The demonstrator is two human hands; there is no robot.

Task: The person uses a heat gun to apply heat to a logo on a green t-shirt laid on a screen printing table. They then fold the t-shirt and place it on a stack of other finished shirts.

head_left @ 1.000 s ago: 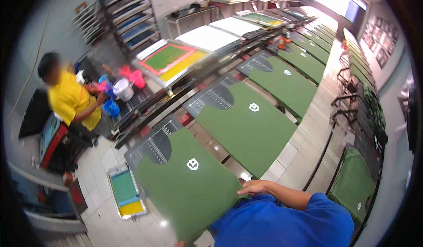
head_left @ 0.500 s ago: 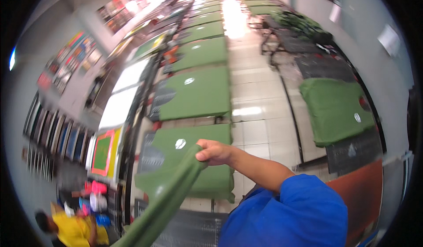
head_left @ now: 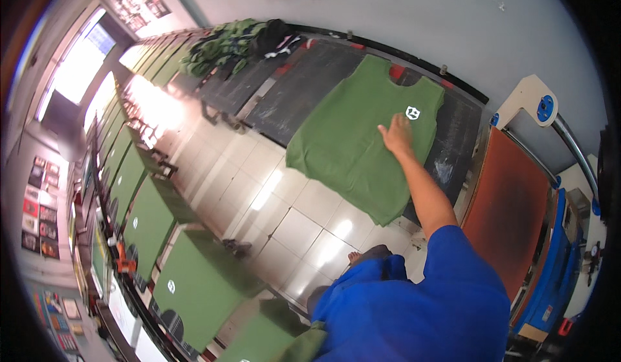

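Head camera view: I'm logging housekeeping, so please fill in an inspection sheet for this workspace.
Surface: dark tabletop, pale scuffs showing.
Job's things: green sleeveless shirt panel spread on the tabletop, bearing a white shield emblem.
Clutter: heap of green cloth farther along.
Hands: right hand over the panel beside the emblem, fingers apart; contact unclear. Left hand not in view.
Cables: nothing seen.
Surroundings: glossy tiled floor; orange-brown plate at right.

Table [head_left: 307, 81]: dark, I see it beneath the right hand [head_left: 398, 137]
Green shirt [head_left: 356, 123]: spread below that hand, overhanging
Green heap [head_left: 223, 46]: farther left
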